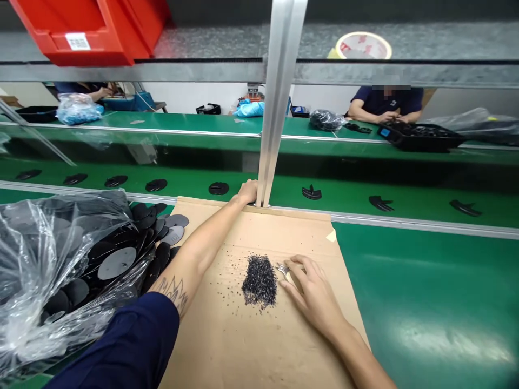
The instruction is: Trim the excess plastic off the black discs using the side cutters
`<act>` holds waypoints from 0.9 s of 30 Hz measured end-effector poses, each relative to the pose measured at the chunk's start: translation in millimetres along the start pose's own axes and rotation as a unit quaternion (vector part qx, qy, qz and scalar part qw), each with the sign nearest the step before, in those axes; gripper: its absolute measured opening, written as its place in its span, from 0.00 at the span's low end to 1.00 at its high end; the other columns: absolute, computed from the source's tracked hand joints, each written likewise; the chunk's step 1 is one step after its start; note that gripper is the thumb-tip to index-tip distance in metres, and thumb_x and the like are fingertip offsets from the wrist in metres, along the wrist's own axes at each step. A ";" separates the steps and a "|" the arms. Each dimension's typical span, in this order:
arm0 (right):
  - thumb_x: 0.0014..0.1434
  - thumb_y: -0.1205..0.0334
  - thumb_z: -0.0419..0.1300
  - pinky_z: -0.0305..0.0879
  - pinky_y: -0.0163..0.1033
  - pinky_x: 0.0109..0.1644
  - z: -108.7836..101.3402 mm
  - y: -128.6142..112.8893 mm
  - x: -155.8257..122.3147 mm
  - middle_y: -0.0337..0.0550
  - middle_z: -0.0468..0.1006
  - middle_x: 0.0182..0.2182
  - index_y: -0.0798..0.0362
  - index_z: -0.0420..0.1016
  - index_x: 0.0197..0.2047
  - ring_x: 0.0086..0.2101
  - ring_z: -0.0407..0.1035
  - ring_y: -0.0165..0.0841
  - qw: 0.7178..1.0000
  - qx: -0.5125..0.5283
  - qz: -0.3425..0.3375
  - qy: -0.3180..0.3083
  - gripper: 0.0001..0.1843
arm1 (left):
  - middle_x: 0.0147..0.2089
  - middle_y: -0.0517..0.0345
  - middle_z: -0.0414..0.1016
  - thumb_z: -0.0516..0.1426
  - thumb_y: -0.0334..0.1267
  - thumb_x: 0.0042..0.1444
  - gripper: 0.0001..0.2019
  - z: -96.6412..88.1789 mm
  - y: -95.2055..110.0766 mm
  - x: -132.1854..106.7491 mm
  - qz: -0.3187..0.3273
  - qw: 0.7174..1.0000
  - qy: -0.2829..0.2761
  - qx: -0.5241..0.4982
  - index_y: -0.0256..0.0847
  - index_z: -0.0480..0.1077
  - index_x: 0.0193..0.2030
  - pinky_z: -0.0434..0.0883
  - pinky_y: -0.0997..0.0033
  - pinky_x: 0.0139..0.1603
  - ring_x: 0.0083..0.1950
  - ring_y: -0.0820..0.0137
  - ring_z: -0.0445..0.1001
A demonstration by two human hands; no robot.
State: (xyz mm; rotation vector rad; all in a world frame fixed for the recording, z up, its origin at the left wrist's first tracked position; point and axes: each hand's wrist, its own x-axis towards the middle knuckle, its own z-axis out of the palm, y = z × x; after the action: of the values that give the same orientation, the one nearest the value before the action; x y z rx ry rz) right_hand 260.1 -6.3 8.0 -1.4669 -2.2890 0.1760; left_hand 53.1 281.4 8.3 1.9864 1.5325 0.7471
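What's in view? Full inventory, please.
Black granules: one pile, black, cardboard centre.
Small metal tool: one, silver, right of granules.
Cardboard sheet: one, tan, on near green belt.
Plastic bag: one, clear, far left.
Discs: many, black, in and beside bag.
Moulded parts: eight, black, in a row on middle belt.
Bin: one, red, overhead shelf, top left.
Tape roll: one, cream, overhead shelf.
Upright rail: one, silver, centre.
Tray: one, black, far bench right.
Co-workers: two, at far bench.
Left hand: one, at cardboard's far edge.
Right hand: one, on cardboard by tool.
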 end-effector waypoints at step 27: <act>0.62 0.38 0.64 0.75 0.38 0.32 -0.6 -44.3 10.8 0.46 0.81 0.41 0.46 0.67 0.64 0.34 0.78 0.35 0.793 0.591 0.105 -0.107 0.33 | 0.44 0.53 0.75 0.62 0.41 0.61 0.09 -41.5 57.9 -240.1 0.166 0.931 -0.096 -0.312 0.39 0.70 0.44 0.78 0.62 0.52 0.45 0.67 0.78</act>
State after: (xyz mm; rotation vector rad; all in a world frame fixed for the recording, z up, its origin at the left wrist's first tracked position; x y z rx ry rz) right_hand 219.3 -16.1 25.8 -0.9563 -1.4844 1.5660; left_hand 13.8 37.8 51.3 1.7627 0.7177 0.9900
